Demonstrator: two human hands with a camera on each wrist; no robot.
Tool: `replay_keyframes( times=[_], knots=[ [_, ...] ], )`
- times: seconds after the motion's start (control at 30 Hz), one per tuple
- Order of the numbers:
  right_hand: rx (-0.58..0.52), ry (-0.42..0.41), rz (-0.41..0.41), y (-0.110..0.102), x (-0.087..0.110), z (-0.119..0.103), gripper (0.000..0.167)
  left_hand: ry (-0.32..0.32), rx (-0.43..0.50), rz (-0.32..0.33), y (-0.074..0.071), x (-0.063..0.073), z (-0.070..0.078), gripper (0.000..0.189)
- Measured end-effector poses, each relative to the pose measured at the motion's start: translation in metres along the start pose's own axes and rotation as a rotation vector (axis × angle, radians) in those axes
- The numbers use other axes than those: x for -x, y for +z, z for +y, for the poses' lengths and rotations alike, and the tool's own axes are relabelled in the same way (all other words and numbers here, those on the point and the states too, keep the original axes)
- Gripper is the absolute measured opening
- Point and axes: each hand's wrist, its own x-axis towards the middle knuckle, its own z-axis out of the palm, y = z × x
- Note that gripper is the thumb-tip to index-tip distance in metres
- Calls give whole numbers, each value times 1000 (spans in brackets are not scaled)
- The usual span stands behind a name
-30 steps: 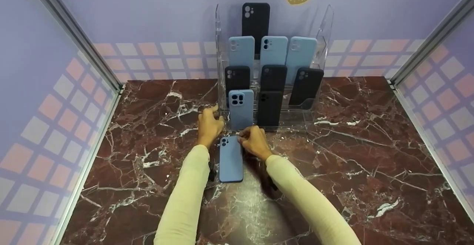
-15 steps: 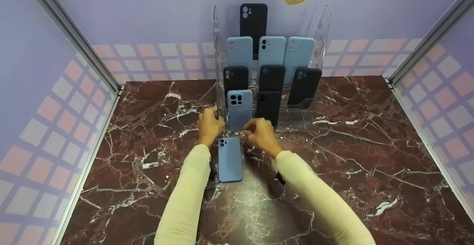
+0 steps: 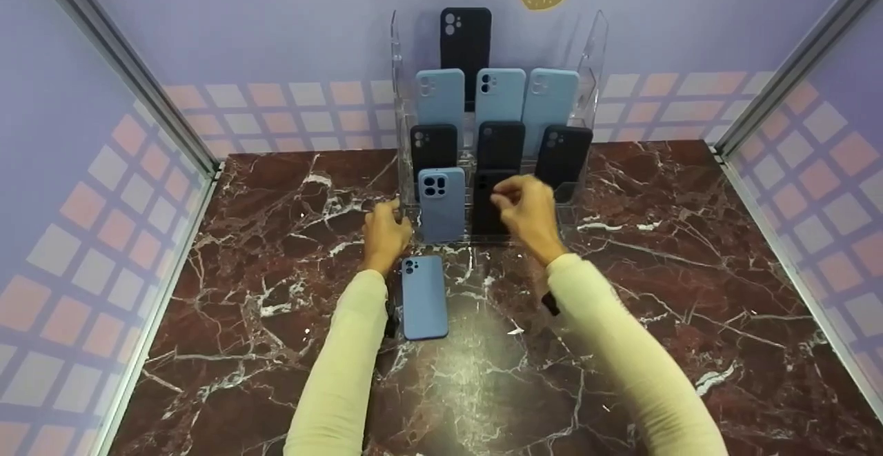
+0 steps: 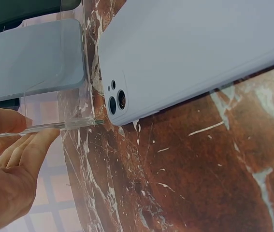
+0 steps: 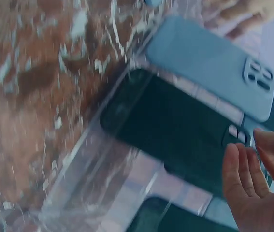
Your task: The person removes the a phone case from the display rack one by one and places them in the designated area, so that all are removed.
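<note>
A clear tiered display stand [image 3: 394,63] holds blue and black phone cases upright. My left hand [image 3: 386,232] pinches the lower left side panel [image 4: 81,123] of the stand, thumb on one face and fingers on the other. My right hand [image 3: 528,211] is at the upper part of the front-row black phone case [image 5: 170,121], with thumb and fingers apart and nothing visibly held between them. Left of that case leans a blue phone case [image 3: 445,214] with several camera holes. Another blue phone case [image 3: 424,297] lies flat on the marble surface before the stand, just right of my left wrist.
Black cases [image 3: 433,144] fill the tier behind the front row, with blue cases [image 3: 500,90] above them. One black case [image 3: 466,38] stands highest. Purple walls [image 3: 276,35] enclose the back and sides of the marble surface [image 3: 655,290].
My right hand has left the top of the flat blue case and moved up and right to the front-row black case. My left hand stays at the stand's side. The view shifts slightly.
</note>
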Motion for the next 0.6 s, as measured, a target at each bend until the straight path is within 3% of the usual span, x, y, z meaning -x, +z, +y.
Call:
replay_keyframes(
  times=[0.2,0.43,0.6],
  knots=[
    [21,-29,83,-13,-12,6,15,8,-11,-10,0,0,0,29],
    [68,-34,88,-16,-19,15,21,12,-10,-16,1,0,0,37],
    [50,-31,70,-14,-21,18,24,23,-9,-19,-1,0,0,31]
  ],
)
